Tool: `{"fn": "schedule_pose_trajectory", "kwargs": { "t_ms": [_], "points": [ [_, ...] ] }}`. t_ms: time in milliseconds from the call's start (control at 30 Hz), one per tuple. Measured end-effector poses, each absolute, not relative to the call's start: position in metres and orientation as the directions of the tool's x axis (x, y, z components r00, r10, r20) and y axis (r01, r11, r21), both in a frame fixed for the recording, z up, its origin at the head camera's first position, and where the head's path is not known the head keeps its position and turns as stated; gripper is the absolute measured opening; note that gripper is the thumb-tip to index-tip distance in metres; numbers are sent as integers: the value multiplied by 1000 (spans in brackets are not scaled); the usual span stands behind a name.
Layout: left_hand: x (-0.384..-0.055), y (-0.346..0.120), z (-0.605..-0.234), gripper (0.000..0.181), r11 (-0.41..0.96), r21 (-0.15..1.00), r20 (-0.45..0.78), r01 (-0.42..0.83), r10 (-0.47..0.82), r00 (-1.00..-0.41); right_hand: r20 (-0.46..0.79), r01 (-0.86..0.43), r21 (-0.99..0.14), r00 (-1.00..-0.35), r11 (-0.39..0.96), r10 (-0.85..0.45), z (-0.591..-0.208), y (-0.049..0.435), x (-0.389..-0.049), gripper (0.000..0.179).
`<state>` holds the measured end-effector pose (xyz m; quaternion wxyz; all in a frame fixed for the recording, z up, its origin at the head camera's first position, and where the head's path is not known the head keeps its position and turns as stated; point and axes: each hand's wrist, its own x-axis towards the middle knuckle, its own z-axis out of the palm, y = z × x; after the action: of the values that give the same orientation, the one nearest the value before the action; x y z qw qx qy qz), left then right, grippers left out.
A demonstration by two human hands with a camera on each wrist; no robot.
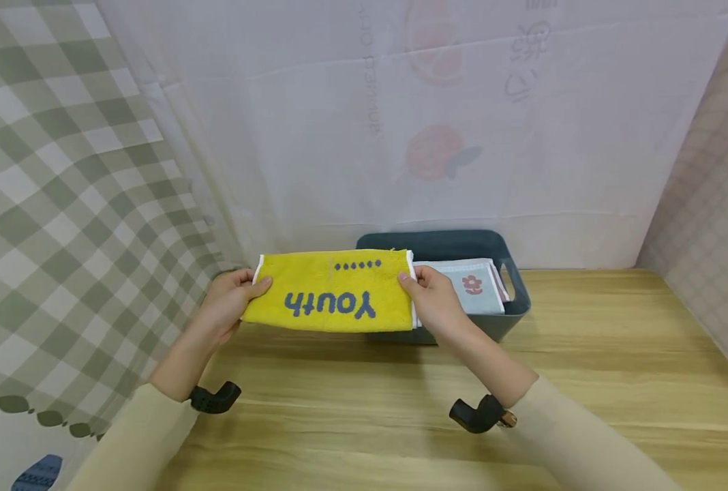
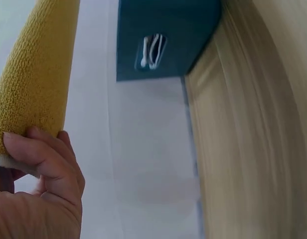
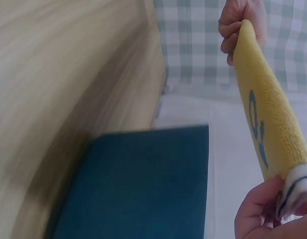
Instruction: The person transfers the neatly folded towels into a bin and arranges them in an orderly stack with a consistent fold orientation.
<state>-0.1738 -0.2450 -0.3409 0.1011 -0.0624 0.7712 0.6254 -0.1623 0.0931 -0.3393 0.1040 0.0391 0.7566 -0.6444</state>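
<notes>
A folded yellow towel (image 1: 315,286) with grey "Youth" lettering, upside down in the head view, is stretched level between both hands. Its left end is pinched by my left hand (image 1: 225,300), thumb on the near face. My right hand (image 1: 434,296) grips the white-edged right end in the same way. The towel hangs above the table, partly in front of a dark teal bin (image 1: 514,290). Inside that bin sits a folded pale blue towel (image 1: 477,300) with a pink flower. In the right wrist view the yellow towel (image 3: 265,107) shows its folded edge.
The bin stands on a wooden table (image 1: 609,368) near a white printed curtain (image 1: 315,136) at the back. A green checked cloth (image 1: 63,170) hangs along the left side, and another checked cloth (image 1: 714,225) along the right.
</notes>
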Motion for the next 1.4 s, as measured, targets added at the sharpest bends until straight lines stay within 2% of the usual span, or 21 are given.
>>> {"fn": "schedule_pose_trajectory", "kwargs": {
  "t_ms": [367, 967, 1400],
  "points": [
    [-193, -207, -336, 30, 150, 975, -170, -166, 14, -985, -130, 114, -964, -990, 241, -52, -328, 128, -179, 37],
    [-220, -134, -334, 24, 158, 982, -111, -104, 35, -993, -95, 103, -963, -994, 248, 45, -332, 201, -202, 56],
    [-240, -101, -345, 22, 167, 983, -90, -77, 74, -993, -60, 96, -918, -993, 385, 104, -337, 230, -211, 58]
  ]
}}
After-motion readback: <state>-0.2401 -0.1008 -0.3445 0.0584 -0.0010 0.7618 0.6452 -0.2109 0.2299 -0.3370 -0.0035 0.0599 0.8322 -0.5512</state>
